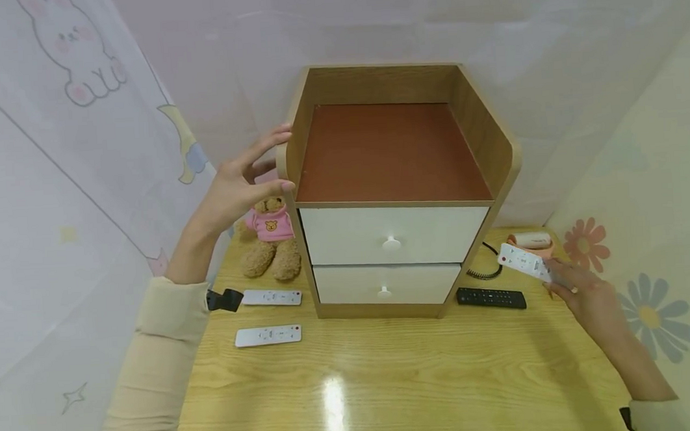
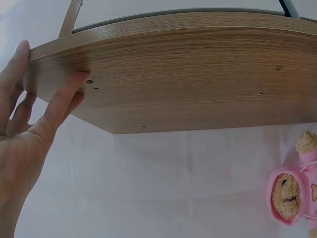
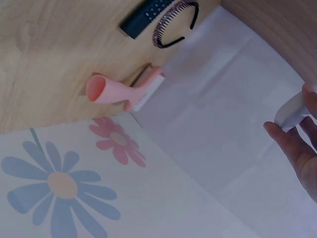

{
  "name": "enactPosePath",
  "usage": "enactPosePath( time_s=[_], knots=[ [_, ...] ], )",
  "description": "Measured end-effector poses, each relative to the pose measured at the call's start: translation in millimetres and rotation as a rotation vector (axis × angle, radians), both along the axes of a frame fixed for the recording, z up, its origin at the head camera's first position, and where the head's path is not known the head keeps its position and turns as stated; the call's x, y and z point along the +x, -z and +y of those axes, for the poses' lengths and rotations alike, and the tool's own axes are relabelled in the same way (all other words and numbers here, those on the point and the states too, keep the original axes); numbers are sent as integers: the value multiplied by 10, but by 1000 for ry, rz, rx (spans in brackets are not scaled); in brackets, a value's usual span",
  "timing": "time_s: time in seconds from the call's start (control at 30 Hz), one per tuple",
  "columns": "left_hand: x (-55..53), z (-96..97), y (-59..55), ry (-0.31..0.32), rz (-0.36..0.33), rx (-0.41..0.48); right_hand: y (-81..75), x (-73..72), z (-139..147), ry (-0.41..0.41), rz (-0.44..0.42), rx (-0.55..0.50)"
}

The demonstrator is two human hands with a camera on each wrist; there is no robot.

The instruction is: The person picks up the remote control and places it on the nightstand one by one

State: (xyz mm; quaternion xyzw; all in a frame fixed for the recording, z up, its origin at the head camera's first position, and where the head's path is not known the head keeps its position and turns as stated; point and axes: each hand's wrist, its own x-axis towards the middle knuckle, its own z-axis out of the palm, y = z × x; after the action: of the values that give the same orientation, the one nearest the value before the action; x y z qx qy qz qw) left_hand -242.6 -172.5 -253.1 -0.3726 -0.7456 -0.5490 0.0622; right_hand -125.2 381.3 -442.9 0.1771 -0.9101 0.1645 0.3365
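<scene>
My left hand (image 1: 235, 185) rests against the left side panel of a wooden cabinet (image 1: 405, 310) with two white drawers. In the left wrist view, its fingers spread over the outer face and front edge of the wood panel (image 2: 198, 64). Out to the right, my right hand (image 1: 583, 294) pinches one end of a white remote control (image 1: 523, 261), lifted over the table. In the right wrist view, the same white remote (image 3: 292, 111) shows only in part between thumb and fingers. Both drawers stand closed.
A teddy bear (image 1: 271, 235) in pink sits left of the cabinet, near two white remotes (image 1: 272, 297) (image 1: 268, 335). To the right lie a black remote (image 1: 491, 297), a toothed headband (image 3: 161, 27) and a pink-handled lint roller (image 3: 114, 91). Printed curtains (image 1: 642, 180) surround the table.
</scene>
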Motion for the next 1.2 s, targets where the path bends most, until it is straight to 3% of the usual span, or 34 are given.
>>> enactPosePath(
  time_s=[0.3,0.7,0.9,1.2],
  knots=[
    [10,12,13,18,-2,2,-432,-91,11,6,116,-6],
    [18,8,16,1,4,-20,-1022,-102,15,78,74,20],
    [13,15,18,4,11,-3,-1246,-99,-9,134,88,44],
    [7,17,21,5,13,-4,-1512,-163,-46,132,73,21]
  ],
)
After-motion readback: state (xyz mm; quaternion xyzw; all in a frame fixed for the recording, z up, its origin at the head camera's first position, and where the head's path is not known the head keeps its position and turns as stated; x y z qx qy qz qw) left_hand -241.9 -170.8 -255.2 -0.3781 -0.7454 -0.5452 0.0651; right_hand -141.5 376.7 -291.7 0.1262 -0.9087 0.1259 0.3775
